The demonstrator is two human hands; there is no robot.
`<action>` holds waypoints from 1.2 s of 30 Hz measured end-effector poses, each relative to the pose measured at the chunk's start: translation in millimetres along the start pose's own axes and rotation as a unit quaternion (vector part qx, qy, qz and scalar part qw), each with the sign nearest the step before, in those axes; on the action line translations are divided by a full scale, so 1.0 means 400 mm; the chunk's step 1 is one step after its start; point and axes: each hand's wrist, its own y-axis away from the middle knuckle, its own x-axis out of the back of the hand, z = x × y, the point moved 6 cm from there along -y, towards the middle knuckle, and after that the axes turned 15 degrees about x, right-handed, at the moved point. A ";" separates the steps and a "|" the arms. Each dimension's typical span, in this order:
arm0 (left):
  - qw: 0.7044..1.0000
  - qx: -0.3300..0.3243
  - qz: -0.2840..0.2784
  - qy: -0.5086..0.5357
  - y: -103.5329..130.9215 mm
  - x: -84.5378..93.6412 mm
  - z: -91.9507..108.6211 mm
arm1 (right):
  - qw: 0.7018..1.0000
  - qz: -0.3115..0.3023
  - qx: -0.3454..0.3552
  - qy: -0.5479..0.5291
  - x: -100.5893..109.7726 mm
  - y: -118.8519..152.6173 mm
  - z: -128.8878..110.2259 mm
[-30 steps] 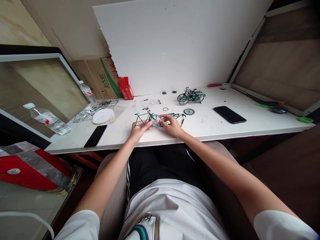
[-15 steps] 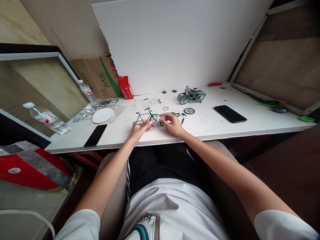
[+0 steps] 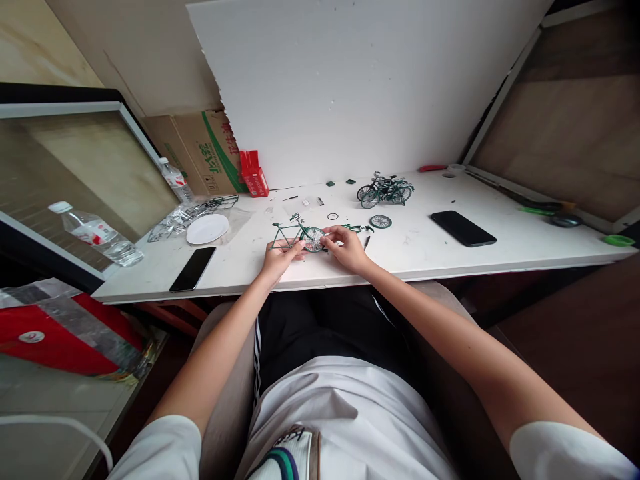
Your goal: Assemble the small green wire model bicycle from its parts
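Just above the table's front edge I hold a small green model bicycle (image 3: 286,233), upright, with its handlebar on top and one spoked wheel (image 3: 313,239) at its right end. No wheel shows at the frame's left end. My left hand (image 3: 281,259) is closed on the lower part of the frame, thumb near the wheel. The fingers of my right hand (image 3: 345,247) pinch the wheel's right side; the fingertips are partly hidden. Behind that hand lie green bicycle parts (image 3: 361,228) and a loose spoked wheel (image 3: 381,221).
Assembled model bicycles (image 3: 385,191) stand at the back. One black phone (image 3: 193,269) lies left, another phone (image 3: 463,228) right. A white plate (image 3: 207,229), a water bottle (image 3: 95,235) and a red box (image 3: 254,175) are on the left. A thin dark ring (image 3: 333,216) lies mid-table.
The view has shifted very slightly. Both hands keep the same hold on the model bicycle, and nothing else has visibly moved.
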 end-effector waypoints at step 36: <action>0.984 -0.144 0.075 -0.074 0.066 -0.053 0.032 | 0.888 -0.080 0.082 0.445 -0.038 0.029 -0.095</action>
